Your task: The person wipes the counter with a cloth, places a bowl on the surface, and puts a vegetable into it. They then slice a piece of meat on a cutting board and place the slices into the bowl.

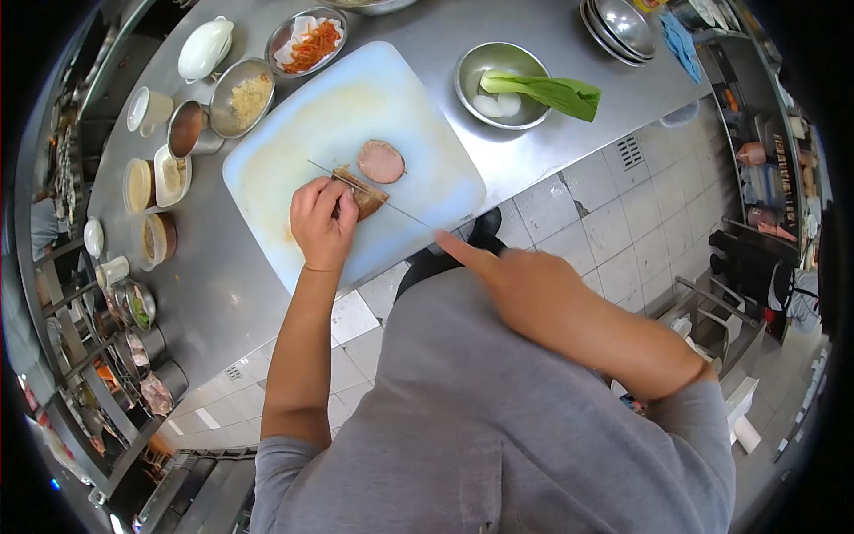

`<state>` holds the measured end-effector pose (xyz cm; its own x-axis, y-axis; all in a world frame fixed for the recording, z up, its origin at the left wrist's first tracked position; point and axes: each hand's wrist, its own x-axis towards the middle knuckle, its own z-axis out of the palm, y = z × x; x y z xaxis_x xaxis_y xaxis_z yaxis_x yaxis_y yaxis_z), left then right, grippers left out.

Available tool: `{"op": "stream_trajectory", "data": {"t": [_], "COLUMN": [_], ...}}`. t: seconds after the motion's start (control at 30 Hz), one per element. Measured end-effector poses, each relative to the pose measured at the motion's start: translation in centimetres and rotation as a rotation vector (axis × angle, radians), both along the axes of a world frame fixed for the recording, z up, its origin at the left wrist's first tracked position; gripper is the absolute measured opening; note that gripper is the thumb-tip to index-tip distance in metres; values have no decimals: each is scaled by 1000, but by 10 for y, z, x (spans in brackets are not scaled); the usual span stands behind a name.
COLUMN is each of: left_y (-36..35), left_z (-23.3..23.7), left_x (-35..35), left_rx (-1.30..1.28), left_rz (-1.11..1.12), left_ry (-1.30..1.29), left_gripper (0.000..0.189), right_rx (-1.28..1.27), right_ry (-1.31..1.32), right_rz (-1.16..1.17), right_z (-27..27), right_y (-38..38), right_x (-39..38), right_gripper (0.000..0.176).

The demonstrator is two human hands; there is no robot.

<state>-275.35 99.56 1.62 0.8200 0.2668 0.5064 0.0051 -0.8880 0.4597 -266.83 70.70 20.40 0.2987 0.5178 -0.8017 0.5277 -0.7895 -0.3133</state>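
Observation:
A large white cutting board (418,133) lies at an angle on the metal counter. My left hand (322,222) has its fingers curled over a browned piece of meat (369,206) and presses it to the board. Past the hand runs the thin blade of a knife (405,214), its edge at the meat. My right hand (527,283) grips the knife, index finger stretched toward the blade; the handle is hidden in the hand. A round pinkish slice of meat (380,162) lies flat just beyond the blade.
A metal bowl (463,96) holds a leafy green stalk (560,92) and white, egg-like pieces. Along the left stand a bowl of minced food (249,100), shredded orange food (311,46), a sauce container (186,129) and several tubs. Stacked bowls (623,27) and a blue cloth (680,44) lie right.

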Motion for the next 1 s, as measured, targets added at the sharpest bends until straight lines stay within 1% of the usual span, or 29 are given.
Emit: {"op": "stream_trajectory", "data": {"t": [0.03, 0.07, 0.17, 0.3, 0.37, 0.4, 0.43, 0.47, 0.57, 0.6, 0.63, 0.67, 0.7, 0.77, 0.8, 0.83, 0.87, 0.9, 0.93, 1.0], "left_y": [0, 0, 3, 1, 2, 1, -2, -3, 3, 3, 2, 2, 3, 3, 2, 3, 4, 4, 4, 2], "left_z": [1, 1, 1, 1, 1, 4, 6, 5, 4, 4, 2, 3, 2, 2, 1, 0, 0, 0, 1, 0], "left_x": [2, 3, 3, 6, 1, 1, 3, 4, 3, 4, 4, 4, 5, 4, 2, 2, 2, 2, 1, 1], "left_rx": [11, 14, 39, 10, -1, 3, 8, 9, 16, 10, 0, -7, -11, -4, -6, -7, -5, -2, 4, 3], "left_rz": [-3, -6, 2, 15, 27, 18, 8, 8, 17, 19, 24, 23, 32, 12, 13, 8, 3, 6, 9, -4], "left_ry": [1, -4, -3, 12, 20, 27, 26, 23, 32, 33, 33, 28, 32, 35, 39, 34, 26, 22, 32, 36], "left_gripper": [15, 15, 15, 15, 15, 15, 16, 16, 15, 15, 15, 15, 15, 15, 15, 15, 15, 15, 15, 15], "right_rx": [204, 411, 357, 352, 112, 107, 287, 472, 438, 443, 395, 344, 340, 220, 322, 322, 395, 468, 470, 513], "right_ry": [-53, -110, -59, -52, -14, -4, -60, -122, -75, -75, -57, -38, -33, -37, -20, -22, -67, -112, -114, -84], "right_rz": [-38, -74, -80, -79, -27, -30, -66, -98, -116, -114, -109, -103, -95, -90, -129, -127, -119, -111, -113, -118], "right_z": [-37, -59, -64, -25, -16, -36, -70, -90, -92, -78, -56, -45, -50, -73, -105, -123, -135, -139, -138, -126], "right_y": [6, 13, 44, 10, 6, 10, 18, 27, 48, 44, 30, 21, 18, 13, 16, 22, 32, 40, 44, 43], "right_x": [-3, -2, 8, 6, 6, 1, -4, -4, 3, 3, 2, 3, 5, -3, -7, -8, -7, -5, -2, 4], "right_gripper": [77, 76, 73, 70, 68, 68, 74, 80, 82, 82, 83, 84, 84, 75, 76, 76, 76, 76, 76, 87]}}
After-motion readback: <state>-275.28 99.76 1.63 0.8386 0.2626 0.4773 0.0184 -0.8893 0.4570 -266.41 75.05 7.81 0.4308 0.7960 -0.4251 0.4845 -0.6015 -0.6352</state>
